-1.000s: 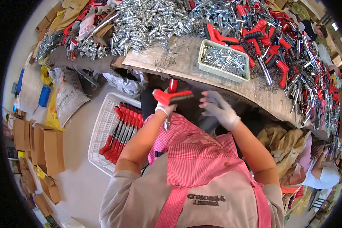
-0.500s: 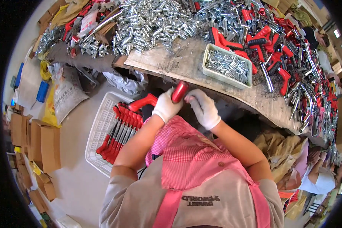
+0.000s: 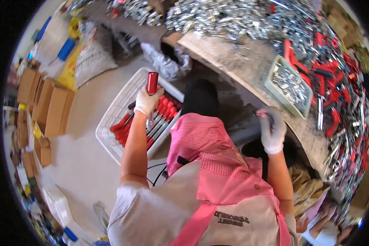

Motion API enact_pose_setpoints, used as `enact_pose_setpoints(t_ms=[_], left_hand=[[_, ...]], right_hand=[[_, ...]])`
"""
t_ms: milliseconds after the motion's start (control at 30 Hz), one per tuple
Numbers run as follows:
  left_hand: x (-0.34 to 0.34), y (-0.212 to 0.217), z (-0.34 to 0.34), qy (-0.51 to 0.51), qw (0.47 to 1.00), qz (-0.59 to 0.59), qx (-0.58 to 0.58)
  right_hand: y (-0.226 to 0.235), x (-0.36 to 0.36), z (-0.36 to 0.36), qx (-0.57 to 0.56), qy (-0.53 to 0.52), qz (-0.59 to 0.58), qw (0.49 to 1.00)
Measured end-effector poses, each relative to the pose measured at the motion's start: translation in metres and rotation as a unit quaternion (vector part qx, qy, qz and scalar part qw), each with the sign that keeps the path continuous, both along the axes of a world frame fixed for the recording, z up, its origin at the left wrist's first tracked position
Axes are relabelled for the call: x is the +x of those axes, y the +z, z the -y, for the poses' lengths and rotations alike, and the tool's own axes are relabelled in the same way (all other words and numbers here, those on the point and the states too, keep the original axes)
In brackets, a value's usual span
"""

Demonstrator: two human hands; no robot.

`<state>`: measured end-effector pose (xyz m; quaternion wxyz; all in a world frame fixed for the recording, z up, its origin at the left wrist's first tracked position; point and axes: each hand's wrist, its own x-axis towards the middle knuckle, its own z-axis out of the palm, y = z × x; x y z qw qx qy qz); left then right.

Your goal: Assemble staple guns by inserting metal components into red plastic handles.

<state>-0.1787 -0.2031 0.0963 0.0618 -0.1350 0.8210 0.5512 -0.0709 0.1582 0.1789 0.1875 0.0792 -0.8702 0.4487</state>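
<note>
My left hand [image 3: 148,101], in a white glove, is closed around a red-handled tool [image 3: 152,83] with a round red end pointing up. It holds the tool over a white plastic basket [image 3: 106,119], where several similar red-handled tools [image 3: 162,119] with shiny metal shafts lie side by side. The lower part of the held tool is partly hidden by the hand. My right hand [image 3: 272,131], also gloved, hovers beside the bench edge. Its fingers curl towards the thumb, and whatever is at the fingertips is too small and blurred to make out.
A wooden workbench [image 3: 242,69] carries heaped silver metal parts [image 3: 221,18], a pale tray [image 3: 305,108] of small metal pieces and piled red handles [image 3: 334,96]. Cardboard boxes [image 3: 57,110] and a stuffed woven sack [image 3: 96,55] stand left. Another person [image 3: 324,229] is at lower right.
My left hand has carried the red-handled tool left from in front of me to over the basket. My right hand has parted from it and moved right. The view has turned left.
</note>
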Motion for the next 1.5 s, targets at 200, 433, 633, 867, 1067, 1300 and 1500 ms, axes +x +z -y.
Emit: enact_pose_setpoints(t_ms=[200,433,633,867,1067,1300,1500], left_hand=[[0.035,-0.188,0.138,0.022,0.933,0.241,-0.266],[0.037,-0.281,0.165,0.088,0.885,0.355,-0.287],[-0.006,-0.316,0.175,0.203,0.889,0.271,-0.309],[-0.013,-0.326,0.168,0.227,0.862,0.257,-0.373],[0.004,-0.293,0.171,0.180,0.899,0.212,-0.339],[0.018,-0.133,0.087,0.073,0.985,-0.087,-0.129],[0.048,0.064,-0.021,-0.100,0.969,-0.033,0.225]], right_hand=[[-0.004,-0.024,0.009,0.135,-0.026,-0.119,0.983],[-0.053,-0.058,-0.005,0.277,-0.090,-0.178,0.940],[-0.046,-0.073,0.016,0.386,-0.048,-0.184,0.903],[-0.043,-0.080,0.024,0.424,-0.067,-0.152,0.890],[-0.047,-0.076,0.023,0.421,-0.076,-0.164,0.889],[-0.027,-0.070,0.077,0.204,0.010,-0.123,0.971],[-0.048,-0.057,0.138,-0.041,0.249,0.135,0.958]])
